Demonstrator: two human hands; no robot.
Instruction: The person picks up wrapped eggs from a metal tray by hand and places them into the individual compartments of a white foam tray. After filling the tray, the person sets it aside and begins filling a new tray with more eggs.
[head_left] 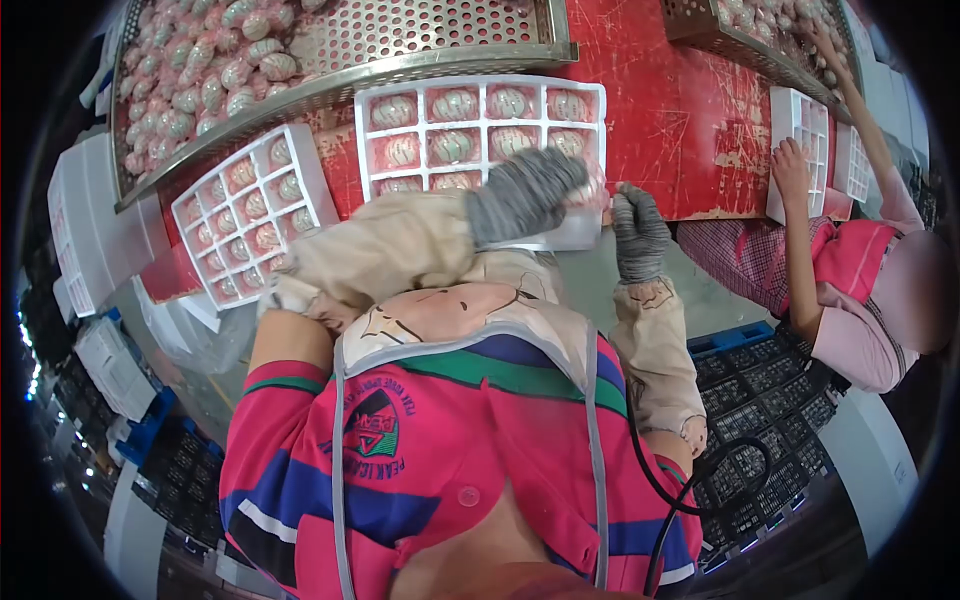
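My left hand (530,195), in a grey knitted glove, reaches over the lower right part of a white compartment tray (483,84). Its fingers are bent down at a pink-netted bundle (592,190), mostly hidden beneath them. Just right of it is my right hand (640,235), gloved alike, its fingers pressed together by the end of the netting; what they pinch is too small to name. Striped oval pieces (453,146) in pink netting sit in the visible compartments of the tray.
A perforated metal bin (400,35) with many netted pieces stands behind. Another filled white tray (325,180) lies tilted at left, on the red table (640,110). At right, a person (850,300) reaches to a white tray (783,150) and a second metal bin (700,25).
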